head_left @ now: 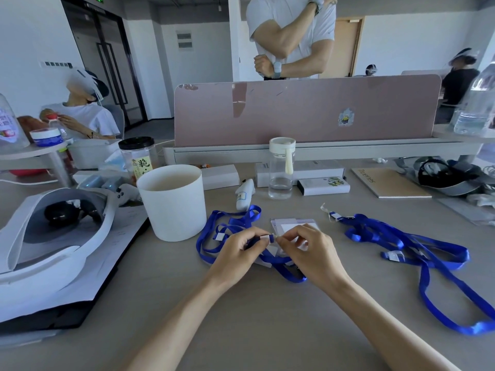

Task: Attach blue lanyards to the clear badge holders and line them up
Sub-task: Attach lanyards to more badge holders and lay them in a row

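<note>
My left hand (237, 250) pinches the white clip end of a blue lanyard (230, 226) whose loops trail left and toward me on the desk. My right hand (308, 247) meets it, fingertips on the clip's strap, and covers the near part of a clear badge holder (292, 225) lying flat with a white card inside. Whether the strap passes through the holder's slot is hidden by my fingers. More blue lanyards (417, 245) lie tangled on the right, their white clips showing.
A white cylindrical tub (172, 204) stands just left of the lanyard. A clear water bottle (281, 170), a white pen-like device (245, 194), small boxes and a notebook (388, 183) line the back. A headset on papers (53, 231) fills the left. A person stands behind the pink divider (308, 111).
</note>
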The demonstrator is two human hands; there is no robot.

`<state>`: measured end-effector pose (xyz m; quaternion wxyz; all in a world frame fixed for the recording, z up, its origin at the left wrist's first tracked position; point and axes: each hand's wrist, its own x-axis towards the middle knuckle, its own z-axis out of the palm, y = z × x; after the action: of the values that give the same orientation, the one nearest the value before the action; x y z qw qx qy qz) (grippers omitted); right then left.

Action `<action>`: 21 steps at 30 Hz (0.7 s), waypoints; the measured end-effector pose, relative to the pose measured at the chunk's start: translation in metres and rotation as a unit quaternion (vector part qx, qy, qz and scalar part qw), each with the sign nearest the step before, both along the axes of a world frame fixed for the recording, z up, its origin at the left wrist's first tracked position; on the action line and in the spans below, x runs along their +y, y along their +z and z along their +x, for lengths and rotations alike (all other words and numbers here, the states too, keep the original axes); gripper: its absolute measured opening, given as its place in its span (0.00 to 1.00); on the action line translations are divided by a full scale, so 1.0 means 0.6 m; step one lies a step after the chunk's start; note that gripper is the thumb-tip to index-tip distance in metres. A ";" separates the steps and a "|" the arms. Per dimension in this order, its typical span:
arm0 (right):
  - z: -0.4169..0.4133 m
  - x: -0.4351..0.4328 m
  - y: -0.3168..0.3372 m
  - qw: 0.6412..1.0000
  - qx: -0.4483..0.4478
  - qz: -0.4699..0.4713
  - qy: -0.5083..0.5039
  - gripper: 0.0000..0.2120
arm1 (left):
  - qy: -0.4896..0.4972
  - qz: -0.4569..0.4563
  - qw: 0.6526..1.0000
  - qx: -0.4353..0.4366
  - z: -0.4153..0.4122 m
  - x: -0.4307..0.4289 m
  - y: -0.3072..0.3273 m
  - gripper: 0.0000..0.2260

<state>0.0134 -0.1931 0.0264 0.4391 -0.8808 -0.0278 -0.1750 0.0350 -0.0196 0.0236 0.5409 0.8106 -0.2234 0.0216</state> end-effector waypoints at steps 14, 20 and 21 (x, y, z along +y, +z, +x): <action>-0.003 -0.002 -0.011 0.980 -0.123 -0.154 -0.012 0.05 | 0.009 0.012 1.000 -0.018 0.000 0.004 0.000 0.07; -0.001 -0.006 -0.013 0.964 -0.178 -0.198 -0.016 0.04 | 0.014 0.015 0.999 -0.024 -0.004 0.001 -0.003 0.08; 0.000 -0.008 -0.012 0.961 -0.186 -0.205 -0.012 0.05 | 0.015 0.024 0.999 -0.026 -0.003 0.001 -0.005 0.09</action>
<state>0.0136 -0.1979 0.0191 0.2341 -0.9041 -0.1335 -0.3315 0.0333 -0.0188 0.0207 0.5150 0.8256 -0.2260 0.0457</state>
